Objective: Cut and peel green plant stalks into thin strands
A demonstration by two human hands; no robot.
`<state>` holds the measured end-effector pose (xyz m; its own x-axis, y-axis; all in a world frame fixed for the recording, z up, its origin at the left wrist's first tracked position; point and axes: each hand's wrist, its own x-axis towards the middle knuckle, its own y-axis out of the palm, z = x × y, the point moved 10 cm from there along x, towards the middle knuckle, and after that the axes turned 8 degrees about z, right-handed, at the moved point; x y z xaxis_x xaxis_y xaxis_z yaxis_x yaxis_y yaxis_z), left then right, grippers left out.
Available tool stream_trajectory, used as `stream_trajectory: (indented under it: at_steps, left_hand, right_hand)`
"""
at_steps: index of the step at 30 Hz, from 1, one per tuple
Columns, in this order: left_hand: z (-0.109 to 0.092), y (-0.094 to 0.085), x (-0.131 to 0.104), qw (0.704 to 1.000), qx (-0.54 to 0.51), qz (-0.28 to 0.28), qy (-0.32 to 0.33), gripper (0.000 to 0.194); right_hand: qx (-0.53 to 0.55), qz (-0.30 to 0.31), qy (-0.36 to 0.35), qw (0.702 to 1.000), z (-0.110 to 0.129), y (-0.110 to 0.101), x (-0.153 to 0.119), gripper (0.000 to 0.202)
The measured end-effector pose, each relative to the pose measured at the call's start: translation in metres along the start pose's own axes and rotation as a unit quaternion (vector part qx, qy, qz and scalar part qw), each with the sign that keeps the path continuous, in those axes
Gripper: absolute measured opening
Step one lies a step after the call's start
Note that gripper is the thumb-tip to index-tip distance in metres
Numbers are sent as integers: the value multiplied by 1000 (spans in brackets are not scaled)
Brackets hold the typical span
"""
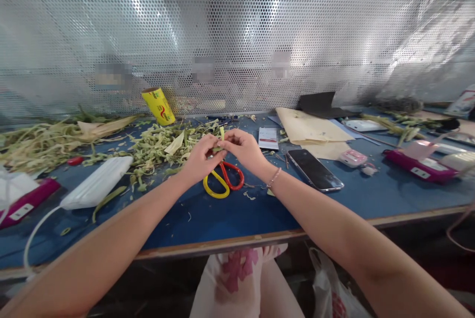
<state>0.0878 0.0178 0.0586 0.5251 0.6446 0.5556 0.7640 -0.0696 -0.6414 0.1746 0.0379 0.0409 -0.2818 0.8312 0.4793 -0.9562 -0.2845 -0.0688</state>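
Note:
Close together above the blue table, my left hand (205,158) and my right hand (237,144) both pinch a small green plant piece (221,133), whose pale strip sticks up between the fingers. Scissors (216,184) with one yellow and one red handle lie just below my hands, their blades hidden under them. Behind and left of my left hand spreads a pile of pale green plant bits (159,146). A bracelet circles my right wrist.
A yellow tube (159,106) leans behind the pile. To the left are a white power bank (97,182) with a cable and more leaves (48,142). A phone (314,169), brown paper (309,127) and a magenta box (421,165) lie right. A perforated metal screen (237,36) stands behind.

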Motion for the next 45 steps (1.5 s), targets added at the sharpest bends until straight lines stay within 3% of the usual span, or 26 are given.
stream_trajectory:
  at_steps: [4, 7, 14, 20, 25, 30, 37, 42, 45]
  left_hand:
    - [-15, -6, -3, 991, 115, -31, 60, 16]
    - [-19, -7, -5, 984, 158, -40, 71, 19]
    - [-16, -8, -5, 991, 115, -56, 46, 22]
    - [-18, -21, -12, 987, 88, -131, 23, 18]
    - [-29, -22, -14, 986, 91, -125, 53, 20]
    - [-36, -19, -11, 991, 49, -103, 72, 19]
    - [-8, -18, -12, 992, -56, -115, -13, 31]
    - [4, -23, -16, 979, -105, -171, -23, 37]
    - [13, -21, -14, 978, -108, -172, -46, 31]
  right_hand:
    - [119, -26, 67, 990, -14, 3, -2, 34]
    - [191, -7, 107, 976, -21, 11, -5, 35]
    - [303, 47, 191, 932, -39, 26, -10, 31]
    - [354, 41, 164, 920, -33, 28, -8, 25]
    - [381, 95, 161, 906, -23, 41, -11, 28]
    - [383, 79, 165, 906, -25, 38, -12, 38]
    - [352, 26, 158, 922, -33, 27, -12, 36]
    - [339, -2, 129, 932, -32, 21, -8, 29]
    - [325, -31, 103, 940, -30, 13, -5, 28]
